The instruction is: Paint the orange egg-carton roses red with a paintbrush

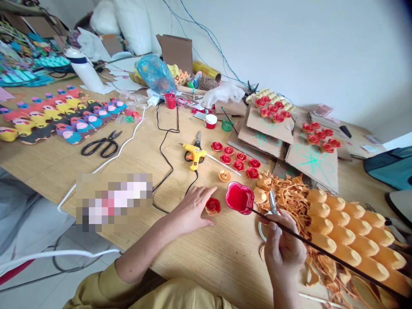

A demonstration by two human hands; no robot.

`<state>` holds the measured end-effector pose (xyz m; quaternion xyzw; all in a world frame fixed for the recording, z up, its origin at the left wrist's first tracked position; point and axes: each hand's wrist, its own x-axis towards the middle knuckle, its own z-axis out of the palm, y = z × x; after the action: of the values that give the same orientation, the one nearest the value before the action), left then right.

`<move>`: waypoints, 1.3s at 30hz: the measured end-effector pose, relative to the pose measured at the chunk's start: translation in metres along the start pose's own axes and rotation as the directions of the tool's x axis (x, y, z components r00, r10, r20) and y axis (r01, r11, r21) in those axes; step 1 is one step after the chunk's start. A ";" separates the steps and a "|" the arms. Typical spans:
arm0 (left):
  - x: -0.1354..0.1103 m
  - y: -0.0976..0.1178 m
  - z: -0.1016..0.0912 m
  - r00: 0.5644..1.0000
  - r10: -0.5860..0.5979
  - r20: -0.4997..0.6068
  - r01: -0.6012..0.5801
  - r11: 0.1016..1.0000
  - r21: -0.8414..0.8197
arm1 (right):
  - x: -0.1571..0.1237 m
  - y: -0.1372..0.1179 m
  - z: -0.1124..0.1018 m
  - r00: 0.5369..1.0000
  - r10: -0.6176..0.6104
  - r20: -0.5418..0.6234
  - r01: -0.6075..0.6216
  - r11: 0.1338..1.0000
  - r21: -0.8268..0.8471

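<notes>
My right hand [285,246] pinches a long, dark, thin-handled paintbrush [317,247], whose tip dips into the red paint in a small scalloped dish [229,206]. On the table just left of the dish sits a rose-like flower [213,207], mostly red with some orange showing low down. My left hand [196,209] is beside this flower, thumb and fingers spread apart around its left side. An unpainted orange flower [224,176] lies behind it, near several red flowers [238,165]. Silver scissors [273,201] are partly hidden behind my right hand.
Orange egg-carton trays [346,223] and scraps [291,195] crowd the right side. A yellow glue gun [194,155] rests on dark-handled scissors, its cord near my left hand. Black scissors [101,145] and painted cartons [64,116] lie left. Cardboard [313,161] carries more red flowers.
</notes>
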<state>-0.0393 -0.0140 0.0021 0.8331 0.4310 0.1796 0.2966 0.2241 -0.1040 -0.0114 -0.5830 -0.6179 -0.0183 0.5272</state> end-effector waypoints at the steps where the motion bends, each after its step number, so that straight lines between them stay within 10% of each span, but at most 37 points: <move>1: 0.000 0.000 0.003 1.000 0.001 0.009 -0.001 1.000 -0.001 | 0.003 -0.002 0.000 0.999 -0.042 0.011 0.042 0.999 -0.022; 20: 0.007 -0.002 0.014 0.958 -0.192 -0.214 0.092 0.909 -0.406 | 0.017 0.000 0.006 0.957 -0.261 0.126 0.288 0.906 -0.312; 39: 0.012 0.017 0.014 0.971 -0.182 -0.155 0.047 0.781 -0.623 | 0.014 -0.003 0.006 0.997 0.075 0.029 -0.071 0.988 -0.136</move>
<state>-0.0142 -0.0162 0.0034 0.6399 0.4275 0.3769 0.5155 0.2211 -0.0914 -0.0025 -0.6398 -0.6023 -0.0309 0.4763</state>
